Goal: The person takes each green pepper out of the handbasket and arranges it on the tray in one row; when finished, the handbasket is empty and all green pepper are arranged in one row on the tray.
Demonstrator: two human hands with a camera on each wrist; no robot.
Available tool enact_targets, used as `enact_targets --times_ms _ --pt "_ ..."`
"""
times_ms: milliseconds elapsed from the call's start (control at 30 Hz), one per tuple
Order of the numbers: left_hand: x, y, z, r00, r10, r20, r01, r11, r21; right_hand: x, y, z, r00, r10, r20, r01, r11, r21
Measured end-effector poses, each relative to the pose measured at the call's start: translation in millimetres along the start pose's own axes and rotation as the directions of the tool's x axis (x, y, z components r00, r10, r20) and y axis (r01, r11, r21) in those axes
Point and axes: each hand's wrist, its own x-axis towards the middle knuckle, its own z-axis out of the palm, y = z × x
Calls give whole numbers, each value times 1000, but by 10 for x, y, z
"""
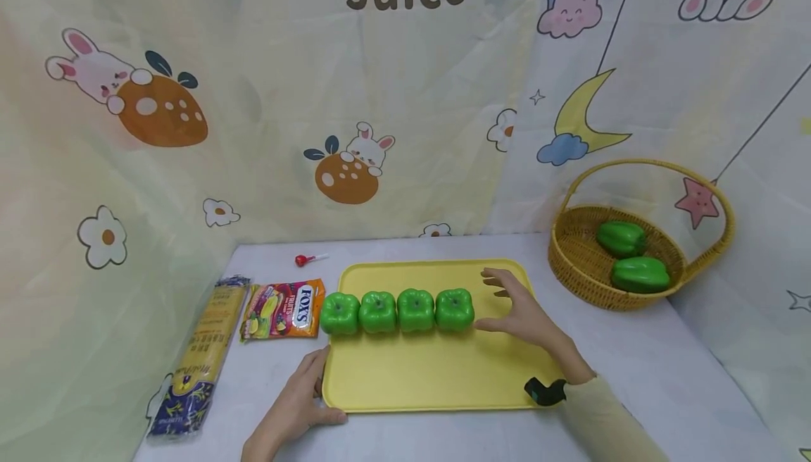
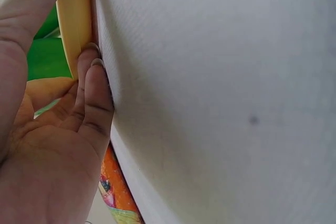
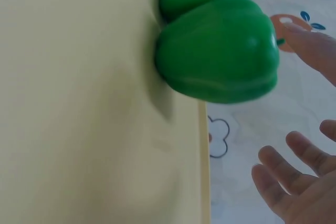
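Four glossy, lobed peppers (image 1: 415, 310) on smooth tray (image 1: 437, 374)

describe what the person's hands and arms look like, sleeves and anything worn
The right hand is bare, with no glove or ring showing; a plain, pale cream fabric sleeve covers the forearm. A small, black, angular object with a teal patch sits by its cuff. The left hand is also ungloved, and no sleeve shows there.
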Motion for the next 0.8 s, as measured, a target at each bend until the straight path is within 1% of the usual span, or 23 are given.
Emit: enact_targets --times_ms 200,433,567,667,800 --pt "9 2 -5 1000 4 1 -4 1000 -10 -65 80 -233 998 49 -43 -50 998 -28" --pt "1 -17 1 1000 29 2 -29 1000 -7 -135 158 -538 989 81 -121 -87 995 -50" --pt "2 -23 -2 999 32 2 -32 999 -9 -152 221 -691 981 126 -148 -138 987 -76" --pt "0 -23 -5 999 34 2 -34 999 -5 -173 263 -796 970 177 -168 -196 976 -100" --pt "1 -18 -4 999 36 3 -36 999 2 -189 306 -940 955 213 -208 -243 960 -137"
